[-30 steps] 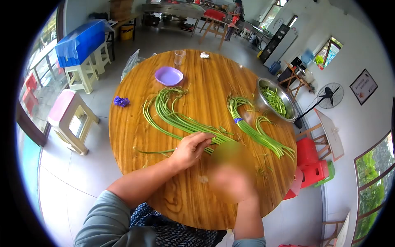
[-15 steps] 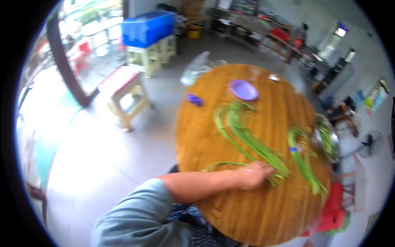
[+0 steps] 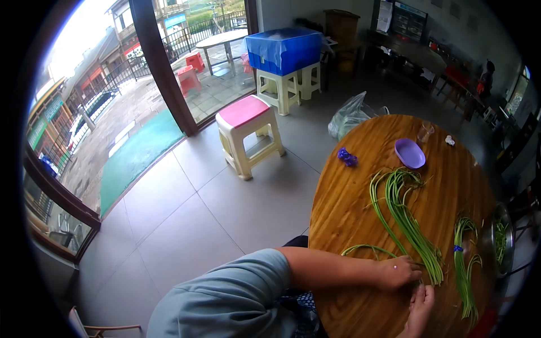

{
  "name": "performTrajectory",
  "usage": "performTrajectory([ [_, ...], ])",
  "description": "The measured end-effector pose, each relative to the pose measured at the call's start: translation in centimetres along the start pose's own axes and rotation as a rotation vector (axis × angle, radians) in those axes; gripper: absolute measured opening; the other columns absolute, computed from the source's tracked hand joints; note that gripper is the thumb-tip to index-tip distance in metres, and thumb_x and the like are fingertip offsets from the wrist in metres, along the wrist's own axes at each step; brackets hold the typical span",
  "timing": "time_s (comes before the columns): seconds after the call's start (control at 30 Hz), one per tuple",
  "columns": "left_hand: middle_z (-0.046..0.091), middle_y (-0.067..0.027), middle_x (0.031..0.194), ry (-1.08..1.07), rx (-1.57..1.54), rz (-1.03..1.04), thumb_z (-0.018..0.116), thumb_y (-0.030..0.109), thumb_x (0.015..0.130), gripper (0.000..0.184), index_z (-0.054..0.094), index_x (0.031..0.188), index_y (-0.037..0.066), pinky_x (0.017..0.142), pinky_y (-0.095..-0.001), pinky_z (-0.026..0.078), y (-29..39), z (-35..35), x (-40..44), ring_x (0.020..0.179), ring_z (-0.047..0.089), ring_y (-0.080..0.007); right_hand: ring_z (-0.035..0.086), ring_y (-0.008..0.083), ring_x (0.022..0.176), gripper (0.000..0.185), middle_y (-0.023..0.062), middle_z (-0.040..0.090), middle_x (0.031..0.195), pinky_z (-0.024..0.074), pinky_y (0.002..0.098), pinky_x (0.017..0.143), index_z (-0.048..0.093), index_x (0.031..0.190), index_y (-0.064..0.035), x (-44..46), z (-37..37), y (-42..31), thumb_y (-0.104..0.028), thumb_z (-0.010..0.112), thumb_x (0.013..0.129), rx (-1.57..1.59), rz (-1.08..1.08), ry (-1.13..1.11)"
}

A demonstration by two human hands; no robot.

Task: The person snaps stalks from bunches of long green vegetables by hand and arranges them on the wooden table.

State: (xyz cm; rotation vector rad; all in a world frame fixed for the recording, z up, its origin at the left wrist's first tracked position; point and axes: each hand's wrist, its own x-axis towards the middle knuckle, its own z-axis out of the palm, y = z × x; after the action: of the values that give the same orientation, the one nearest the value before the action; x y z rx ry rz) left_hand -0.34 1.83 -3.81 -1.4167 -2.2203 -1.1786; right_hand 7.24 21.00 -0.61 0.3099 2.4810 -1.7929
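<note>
My left hand (image 3: 399, 273) reaches across the wooden table (image 3: 349, 310) with its fingers pinched. A single long green vegetable stem (image 3: 366, 246) runs up to it and passes behind the knuckles. Just below, my right hand (image 3: 421, 307) is closed in a pinch, its fingertips nearly meeting the left ones; what lies between them is too small to make out. Beside both hands spreads a loose bunch of long green stems (image 3: 414, 231). Farther right is a second bunch (image 3: 462, 270), tied with a blue-purple band (image 3: 458, 248).
A purple bowl (image 3: 409, 154), a clear glass (image 3: 426, 132) and a crumpled purple item (image 3: 347, 157) stand toward the table's far side. At right is a metal basin (image 3: 509, 242) of green pieces. A pink-topped stool (image 3: 245, 111) and a plastic bag (image 3: 349, 117) are on the floor.
My view has swung left, so the table sits farther right. My right hand has come into view beside the left. The left hand has shifted off the loose bunch's lower end.
</note>
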Motion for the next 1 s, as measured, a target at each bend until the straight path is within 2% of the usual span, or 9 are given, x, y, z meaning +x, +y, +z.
performTrajectory([
  [0.3,0.062,-0.0189,0.085,-0.055,-0.043,-0.114,0.059,0.018,0.077,0.022,0.055,0.088,0.0,0.072,-0.0479,0.051,0.5,0.2,0.5,0.082,0.063,-0.04,0.035,0.0044,0.058,0.025,-0.005,0.044,0.069,0.0276,0.0213,0.05,0.054,0.086,-0.0088,-0.8,-0.9,-0.5,-0.028,0.055,0.101,-0.18,-0.081,0.097],
  [0.63,0.063,-0.0161,0.072,0.001,0.051,-0.388,0.066,0.02,0.072,0.024,0.057,0.083,0.001,0.058,-0.0468,0.05,2.1,-0.2,1.0,0.066,0.064,-0.038,0.05,0.0159,0.061,0.017,0.0037,0.057,0.079,0.0463,0.032,0.06,0.059,0.099,-0.0036,-2.5,4.0,-2.4,-0.021,0.059,0.098,-0.673,-0.555,0.324],
  [0.7,0.062,-0.0168,0.069,0.214,0.01,-0.325,0.068,0.018,0.07,0.025,0.057,0.084,0.0,0.055,-0.0477,0.05,2.0,0.2,1.0,0.062,0.063,-0.0393,0.055,0.0245,0.065,0.016,0.0094,0.055,0.078,0.0432,0.0368,0.06,0.053,0.093,-0.0027,-1.9,5.1,-2.6,-0.017,0.05,0.1,-0.686,-0.643,0.408],
  [0.73,0.062,-0.0168,0.069,0.22,0.008,-0.327,0.068,0.018,0.07,0.025,0.057,0.084,0.0,0.055,-0.0477,0.05,2.0,0.3,1.1,0.062,0.063,-0.0393,0.057,0.0363,0.082,0.014,0.0138,0.054,0.08,0.0432,0.0457,0.076,0.051,0.096,0.0016,-2.7,5.2,-2.8,-0.012,0.052,0.097,-0.663,-0.333,0.315],
  [0.77,0.062,-0.0173,0.069,0.22,-0.003,-0.35,0.069,0.018,0.07,0.025,0.057,0.083,0.0,0.056,-0.0475,0.05,2.4,0.0,1.4,0.063,0.063,-0.0396,0.057,0.0363,0.082,0.014,0.0138,0.054,0.08,0.0432,0.0457,0.076,0.051,0.096,0.0016,-2.4,5.1,-2.4,-0.012,0.052,0.097,-0.666,-0.335,0.313],
  [0.83,0.062,-0.0179,0.07,0.219,-0.013,-0.372,0.069,0.018,0.069,0.025,0.057,0.082,0.001,0.057,-0.0473,0.05,2.4,-0.2,1.4,0.064,0.062,-0.0399,0.054,0.0253,0.067,0.011,0.0082,0.052,0.077,0.0419,0.0384,0.063,0.052,0.095,-0.0018,-0.8,4.4,0.1,-0.012,0.052,0.098,-0.532,-0.555,0.368],
  [0.87,0.063,-0.0184,0.074,0.217,-0.044,-0.309,0.069,0.017,0.07,0.025,0.058,0.085,0.0,0.059,-0.047,0.051,2.1,-0.1,1.4,0.067,0.063,-0.0395,0.043,0.0113,0.056,0.008,0.0006,0.049,0.074,0.033,0.0277,0.051,0.053,0.098,-0.007,-0.3,3.5,0.3,-0.015,0.052,0.101,-0.166,-0.203,0.194],
  [0.97,0.063,-0.0188,0.084,0.28,-0.078,-0.109,0.068,0.015,0.071,0.026,0.061,0.091,-0.001,0.065,-0.0466,0.051,0.7,1.1,1.6,0.076,0.063,-0.0384,0.031,0.0024,0.054,0.006,-0.0052,0.045,0.072,0.0222,0.02,0.048,0.052,0.104,-0.0113,-0.7,3.0,0.1,-0.017,0.051,0.103,0.408,-0.096,0.078],
  [1.0,0.062,-0.0185,0.089,0.338,-0.08,0.027,0.067,0.014,0.072,0.028,0.062,0.095,-0.001,0.067,-0.0465,0.051,0.6,1.1,1.7,0.081,0.062,-0.0378,0.046,0.0135,0.059,0.015,0.0034,0.055,0.077,0.048,0.0329,0.066,0.057,0.097,-0.0048,-1.8,2.9,-2.4,-0.019,0.062,0.096,0.455,0.005,0.091],
])
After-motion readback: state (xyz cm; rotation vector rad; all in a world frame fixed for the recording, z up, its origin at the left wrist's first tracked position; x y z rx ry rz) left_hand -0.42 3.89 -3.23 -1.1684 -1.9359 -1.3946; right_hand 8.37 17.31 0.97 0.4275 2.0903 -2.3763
